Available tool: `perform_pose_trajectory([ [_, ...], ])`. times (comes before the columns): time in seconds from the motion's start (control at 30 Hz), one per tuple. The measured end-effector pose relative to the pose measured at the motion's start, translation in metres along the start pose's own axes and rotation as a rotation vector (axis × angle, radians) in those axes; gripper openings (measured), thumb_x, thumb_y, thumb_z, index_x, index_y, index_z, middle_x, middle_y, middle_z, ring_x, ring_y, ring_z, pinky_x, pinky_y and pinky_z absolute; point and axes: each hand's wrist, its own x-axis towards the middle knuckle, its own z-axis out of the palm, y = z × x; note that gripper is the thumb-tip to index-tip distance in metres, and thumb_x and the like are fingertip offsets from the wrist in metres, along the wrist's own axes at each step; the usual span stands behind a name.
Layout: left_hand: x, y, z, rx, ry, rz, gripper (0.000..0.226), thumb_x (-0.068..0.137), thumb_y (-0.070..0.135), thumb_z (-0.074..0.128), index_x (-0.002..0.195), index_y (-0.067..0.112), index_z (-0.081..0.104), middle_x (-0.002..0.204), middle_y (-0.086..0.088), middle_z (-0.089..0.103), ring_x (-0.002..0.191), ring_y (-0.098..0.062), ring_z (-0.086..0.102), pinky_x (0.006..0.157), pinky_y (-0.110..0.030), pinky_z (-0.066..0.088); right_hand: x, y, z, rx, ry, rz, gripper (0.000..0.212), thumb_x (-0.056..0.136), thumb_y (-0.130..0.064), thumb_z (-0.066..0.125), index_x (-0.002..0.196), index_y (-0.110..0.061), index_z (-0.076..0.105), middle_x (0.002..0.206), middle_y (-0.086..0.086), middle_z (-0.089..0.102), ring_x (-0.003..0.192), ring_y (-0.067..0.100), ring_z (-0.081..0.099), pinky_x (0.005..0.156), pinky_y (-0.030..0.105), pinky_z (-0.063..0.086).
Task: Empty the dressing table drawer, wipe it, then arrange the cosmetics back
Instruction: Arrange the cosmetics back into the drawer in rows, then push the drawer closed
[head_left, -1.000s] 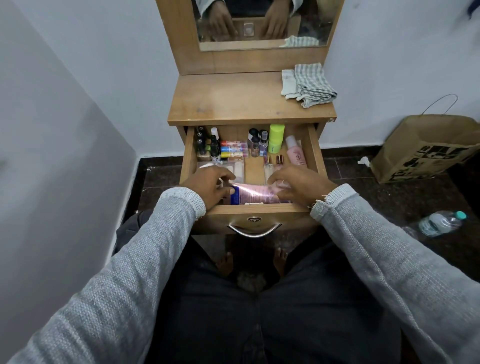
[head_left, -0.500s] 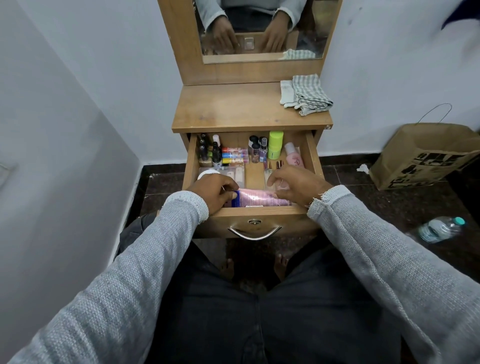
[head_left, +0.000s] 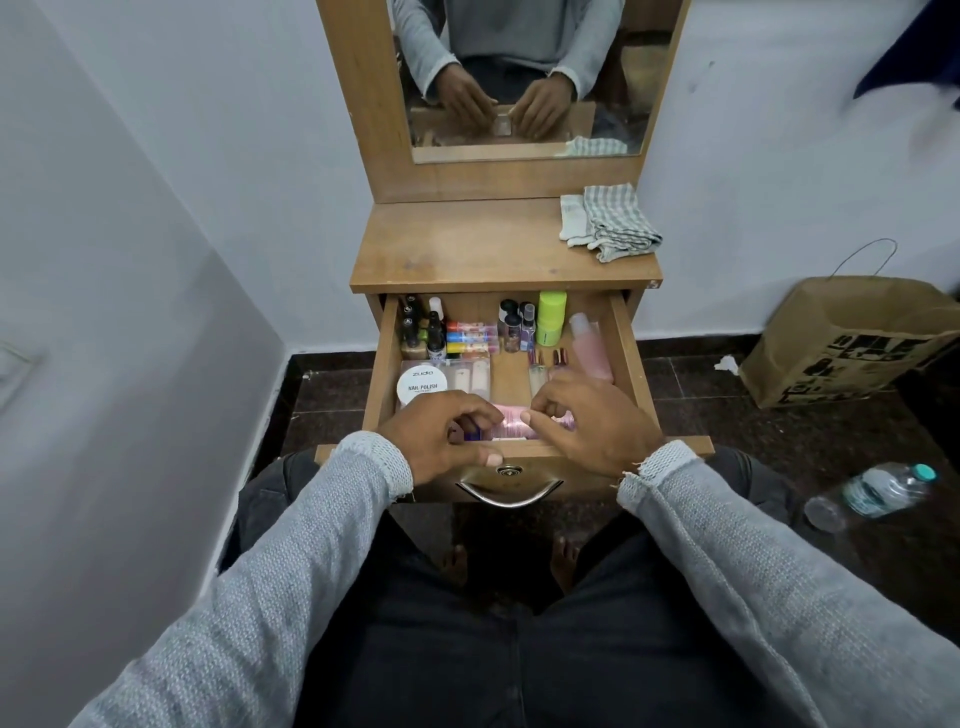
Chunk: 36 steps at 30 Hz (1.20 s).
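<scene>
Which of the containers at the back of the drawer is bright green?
The lime-green cylindrical container, back right of the drawer. The pink bottle lies to its right; small dark-capped bottles stand to its left.

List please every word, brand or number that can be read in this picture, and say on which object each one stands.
"zudio": lid of the round white jar at the drawer's left.
"NAIL POLISH": same lid, below the brand; the smaller line beneath is too blurred to read.
Brown paper bag: bold black print, too distorted to read.
Water bottle label: too small.
Small bottles and tubes in the drawer: labels too small.
</scene>
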Motion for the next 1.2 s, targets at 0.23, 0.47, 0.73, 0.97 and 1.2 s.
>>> perform_pose_trajectory([
  [0.23, -0.003, 0.005, 0.002, 0.144, 0.094, -0.018, 0.042, 0.071, 0.037, 0.080, 0.110, 0.030, 0.064, 0.105, 0.011, 0.061, 0.096, -0.005, 0.055, 0.089, -0.025, 0.047, 0.001, 0.001, 0.003, -0.070, 0.063, 0.001, 0.028, 0.092, -0.043, 0.053, 0.089, -0.020, 0.067, 0.090, -0.009, 0.061, 0.082, 0.007, 0.051, 0.072, 0.031, 0.050],
  [0.47, -0.011, 0.016, 0.009, 0.174, 0.175, -0.036, 0.036, 0.074, 0.029, 0.078, 0.108, 0.029, 0.064, 0.106, 0.012, 0.058, 0.101, -0.009, 0.053, 0.093, -0.032, 0.046, -0.008, -0.004, -0.001, -0.060, 0.092, -0.123, 0.035, 0.088, -0.053, 0.054, 0.089, -0.020, 0.067, 0.089, -0.007, 0.064, 0.080, 0.009, 0.055, 0.068, 0.026, 0.048],
  [0.73, -0.030, 0.021, 0.036, 0.003, 0.545, 0.009, 0.024, 0.074, 0.014, 0.079, 0.091, 0.028, 0.067, 0.095, 0.010, 0.060, 0.088, -0.003, 0.056, 0.082, -0.015, 0.043, -0.004, -0.001, 0.004, 0.008, 0.225, -0.086, 0.025, 0.089, -0.041, 0.056, 0.085, -0.019, 0.066, 0.086, -0.007, 0.062, 0.079, 0.006, 0.052, 0.068, 0.029, 0.050],
  [0.97, -0.038, 0.031, 0.048, -0.779, 0.649, -0.200, 0.014, 0.084, 0.000, 0.066, 0.081, 0.014, 0.068, 0.064, 0.002, 0.067, 0.054, -0.007, 0.057, 0.053, -0.017, 0.047, -0.006, -0.022, 0.008, 0.161, 0.277, -0.089, 0.023, 0.086, -0.037, 0.060, 0.077, -0.016, 0.065, 0.073, -0.006, 0.058, 0.067, 0.007, 0.050, 0.061, 0.026, 0.045],
  [1.2, -0.050, 0.028, 0.056, -1.043, 0.517, -0.493, 0.020, 0.093, 0.014, 0.058, 0.076, 0.009, 0.069, 0.063, -0.003, 0.069, 0.048, -0.006, 0.059, 0.046, -0.015, 0.045, -0.019, -0.065, 0.005, 0.423, 0.454, 0.195, 0.027, 0.087, -0.027, 0.066, 0.063, -0.017, 0.057, 0.051, -0.008, 0.050, 0.048, 0.009, 0.045, 0.047, 0.026, 0.039],
])
